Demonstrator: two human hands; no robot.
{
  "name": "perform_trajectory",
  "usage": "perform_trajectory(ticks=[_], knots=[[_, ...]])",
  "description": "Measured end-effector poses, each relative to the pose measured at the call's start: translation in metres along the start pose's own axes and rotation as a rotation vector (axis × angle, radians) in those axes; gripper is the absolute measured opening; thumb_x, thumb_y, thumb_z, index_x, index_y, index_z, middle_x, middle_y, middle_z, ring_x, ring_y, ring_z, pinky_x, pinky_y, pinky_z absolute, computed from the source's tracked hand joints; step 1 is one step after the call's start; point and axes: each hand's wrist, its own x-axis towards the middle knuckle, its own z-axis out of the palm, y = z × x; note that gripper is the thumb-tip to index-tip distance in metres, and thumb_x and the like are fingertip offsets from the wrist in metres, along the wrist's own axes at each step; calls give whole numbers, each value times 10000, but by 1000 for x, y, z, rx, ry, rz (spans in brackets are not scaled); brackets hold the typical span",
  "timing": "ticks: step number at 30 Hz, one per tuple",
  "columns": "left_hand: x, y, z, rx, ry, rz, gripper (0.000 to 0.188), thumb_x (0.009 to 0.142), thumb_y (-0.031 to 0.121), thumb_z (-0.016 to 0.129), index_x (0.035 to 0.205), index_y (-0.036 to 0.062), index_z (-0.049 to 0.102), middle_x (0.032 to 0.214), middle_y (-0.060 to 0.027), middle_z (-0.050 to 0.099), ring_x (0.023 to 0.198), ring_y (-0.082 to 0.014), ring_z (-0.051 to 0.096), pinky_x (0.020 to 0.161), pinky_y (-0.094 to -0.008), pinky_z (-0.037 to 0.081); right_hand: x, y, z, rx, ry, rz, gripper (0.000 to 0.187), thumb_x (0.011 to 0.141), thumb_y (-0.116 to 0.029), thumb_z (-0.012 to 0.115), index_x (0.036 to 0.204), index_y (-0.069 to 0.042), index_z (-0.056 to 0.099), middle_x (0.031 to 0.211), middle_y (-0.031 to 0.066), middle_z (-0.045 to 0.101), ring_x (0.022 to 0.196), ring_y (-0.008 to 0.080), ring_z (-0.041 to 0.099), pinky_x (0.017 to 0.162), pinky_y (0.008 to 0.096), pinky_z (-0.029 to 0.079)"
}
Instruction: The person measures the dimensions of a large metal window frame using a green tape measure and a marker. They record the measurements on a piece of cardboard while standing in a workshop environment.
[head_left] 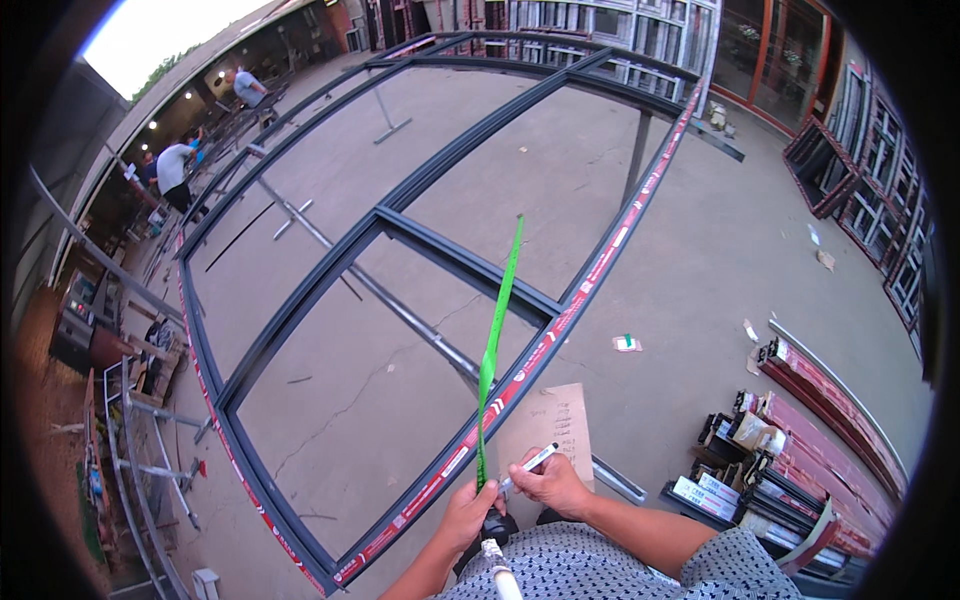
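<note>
My left hand (466, 518) is closed at the lower end of a green tape measure blade (505, 285), just in front of my body. The blade runs up and away across the frame's near rail, twisted partway along. A dark rounded piece (498, 524), perhaps the tape's case, shows beside the fingers. My right hand (552, 484) grips a white marker pen (532, 466) with a black end, close to the left fingers. Beyond it is a brown cardboard sheet (572, 408) with handwritten marks. A large dark grey metal frame (470, 262) with red film strips spreads ahead.
A metal support bar (400, 318) runs beneath the frame. Stacked red-brown and black profiles (820, 470) lie at right. Finished frames (860, 190) lean at far right. Metal racks (150, 465) stand at left. Two people (175, 168) work far left. A white pole (503, 575) rises near my body.
</note>
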Motion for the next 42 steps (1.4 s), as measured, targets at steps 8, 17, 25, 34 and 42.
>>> perform_trajectory(ticks=[8,17,25,34,42], knots=[[-5,2,14,-7,47,24,326,1092,352,582,1007,39,614,852,-27,638,768,-102,590,726,-252,483,-7,9,-3,100,3,-16,246,1008,-233,727,938,-49,580,757,45,650,574,90,545,493,242,421],[-14,1,30,118,92,32,301,1097,327,571,998,45,611,853,-9,629,777,-88,582,716,-255,478,-19,5,-6,101,47,48,248,1016,-267,712,933,-63,597,750,35,652,586,91,568,512,240,448],[-14,-18,44,185,91,36,389,1127,393,477,1042,43,623,859,-27,636,794,-106,592,737,-267,493,-14,7,-8,121,152,-4,286,1052,-317,640,909,-71,613,714,13,607,565,83,534,505,251,429],[-49,-37,34,-132,76,-96,433,1131,427,431,1089,38,617,860,-46,631,750,-145,628,678,-298,542,-27,27,-10,-6,110,-74,300,1106,-282,511,943,-45,597,822,75,677,690,119,605,640,289,509],[-86,-31,-10,-372,-68,-196,415,1119,430,460,1085,46,613,859,-46,604,740,-168,634,676,-329,570,-59,66,33,-308,53,-37,268,1093,-260,548,1022,-30,666,841,8,651,721,68,537,645,246,449]])
